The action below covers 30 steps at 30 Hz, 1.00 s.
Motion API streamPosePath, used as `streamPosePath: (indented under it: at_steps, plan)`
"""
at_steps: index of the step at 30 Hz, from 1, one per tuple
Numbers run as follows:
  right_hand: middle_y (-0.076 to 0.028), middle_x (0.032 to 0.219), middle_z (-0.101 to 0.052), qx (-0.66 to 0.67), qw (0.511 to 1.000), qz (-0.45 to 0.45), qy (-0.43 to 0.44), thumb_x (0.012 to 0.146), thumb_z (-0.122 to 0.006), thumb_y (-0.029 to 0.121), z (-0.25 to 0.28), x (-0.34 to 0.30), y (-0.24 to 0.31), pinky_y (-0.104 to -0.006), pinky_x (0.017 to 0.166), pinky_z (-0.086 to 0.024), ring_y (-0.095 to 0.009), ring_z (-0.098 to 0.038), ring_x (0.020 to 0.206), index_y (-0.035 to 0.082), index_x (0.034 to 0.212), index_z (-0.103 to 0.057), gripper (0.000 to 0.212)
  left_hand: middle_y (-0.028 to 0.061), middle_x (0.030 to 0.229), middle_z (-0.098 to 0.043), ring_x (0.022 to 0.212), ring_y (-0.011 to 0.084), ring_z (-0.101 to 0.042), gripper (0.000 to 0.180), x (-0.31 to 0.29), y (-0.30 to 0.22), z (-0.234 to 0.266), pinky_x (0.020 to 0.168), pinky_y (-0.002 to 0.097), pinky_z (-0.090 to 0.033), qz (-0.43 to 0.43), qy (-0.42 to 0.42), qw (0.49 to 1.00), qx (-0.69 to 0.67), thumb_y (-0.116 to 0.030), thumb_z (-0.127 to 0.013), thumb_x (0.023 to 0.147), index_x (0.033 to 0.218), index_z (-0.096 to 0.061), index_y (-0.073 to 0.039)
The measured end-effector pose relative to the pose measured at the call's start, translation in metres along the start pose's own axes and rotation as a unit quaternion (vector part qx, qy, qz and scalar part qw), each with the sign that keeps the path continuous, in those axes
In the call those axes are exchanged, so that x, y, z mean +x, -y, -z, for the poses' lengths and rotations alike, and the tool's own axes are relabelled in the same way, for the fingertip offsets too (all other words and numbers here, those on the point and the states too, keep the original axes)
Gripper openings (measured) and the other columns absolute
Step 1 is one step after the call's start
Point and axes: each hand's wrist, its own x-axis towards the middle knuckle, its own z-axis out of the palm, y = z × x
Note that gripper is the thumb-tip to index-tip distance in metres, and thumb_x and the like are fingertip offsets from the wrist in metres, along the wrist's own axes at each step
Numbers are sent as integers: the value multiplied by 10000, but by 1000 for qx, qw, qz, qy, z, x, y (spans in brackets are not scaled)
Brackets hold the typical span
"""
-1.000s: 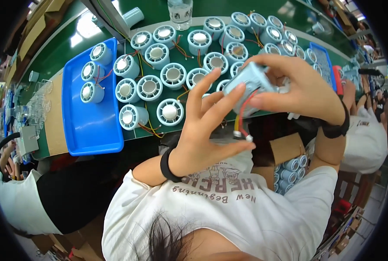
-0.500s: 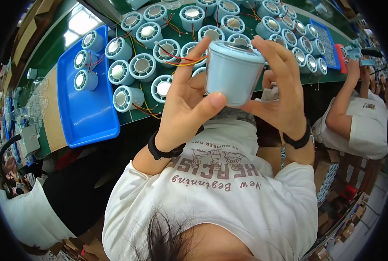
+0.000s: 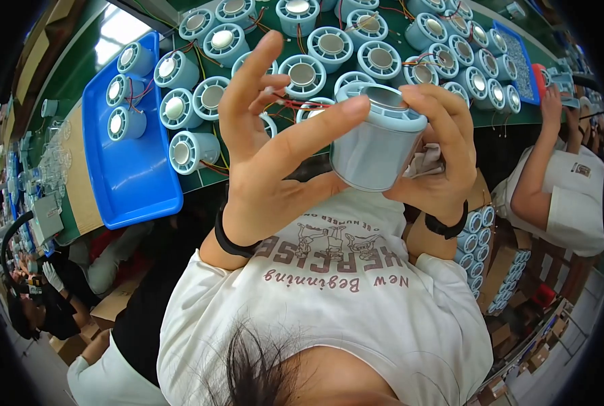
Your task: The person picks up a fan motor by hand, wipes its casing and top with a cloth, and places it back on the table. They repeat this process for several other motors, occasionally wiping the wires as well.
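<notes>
A light blue cup-shaped housing (image 3: 373, 155), with a ribbed rim and a grey disc recessed in its top, is held up in front of my chest, slightly tilted. My right hand (image 3: 444, 145) grips it, fingertips on the rim and thumb low on the wall. From the other side, my left hand (image 3: 261, 155) pinches it between a finger at the rim and the thumb near the base. Another left finger points up, off the housing. Thin red wires (image 3: 302, 103) run from the housing toward my left fingers, ending near a small white connector.
Several similar housings (image 3: 330, 44) with wires crowd the green table. A blue tray (image 3: 133, 193) at left carries 3 more. Small parts fill another blue tray (image 3: 515, 64) at far right. A co-worker (image 3: 552, 179) works at right; boxed housings (image 3: 475, 250) stand beside me.
The housing has shifted right and slightly down, its top now tipped more toward view. My left hand has turned, one finger lifting away while another reaches across to the rim.
</notes>
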Motion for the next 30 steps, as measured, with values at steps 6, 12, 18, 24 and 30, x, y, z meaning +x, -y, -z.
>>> streamPosePath:
  at_steps: [6, 12, 18, 24, 30]
  plan:
    - [-66, 1194, -523, 32, 999, 0, 7, 435, -848, 38, 4, -2, 6, -195, 509, -396, -84, -537, 796, 74, 1240, -618, 838, 122, 1299, -574, 1134, 305, -550, 782, -5, -1, -7, 961, 389, -419, 54, 12, 992, -115, 36, -770, 504, 1258, -586, -59]
    - [-55, 1129, -513, 121, 991, -55, -32, 410, -922, 124, 1, -1, 13, -200, 503, -392, -96, -506, 816, 74, 1318, -554, 980, 115, 1288, -586, 1143, 281, -564, 745, -4, -2, -11, 966, 372, -421, 75, 13, 986, -150, 28, -779, 557, 1268, -567, -51]
    - [-116, 1075, -513, 11, 1000, 23, -1, 332, -960, 393, 0, 9, 18, -166, 520, -466, -109, -563, 841, -13, 1422, -358, 1309, 100, 1309, -575, 1148, 210, -572, 689, -5, -2, -20, 918, 329, -464, 158, 36, 960, -228, -24, -804, 660, 1286, -516, -60]
    - [-100, 1054, -537, -70, 988, 136, 36, 450, -916, 475, 1, 14, 16, -166, 486, -411, -95, -542, 799, -31, 1341, -483, 1112, 90, 1298, -580, 1067, 169, -595, 635, -12, -9, -38, 881, 305, -481, 297, 87, 913, -265, -52, -806, 697, 1256, -504, -65]
    - [-113, 1040, -599, -73, 992, -92, 44, 611, -830, 497, 55, -16, 34, -262, 630, -485, -162, -589, 792, -4, 1279, -553, 880, 98, 1247, -599, 967, 203, -610, 610, -15, -2, -69, 863, 319, -486, 185, 48, 924, -331, -20, -785, 693, 1241, -521, -63]
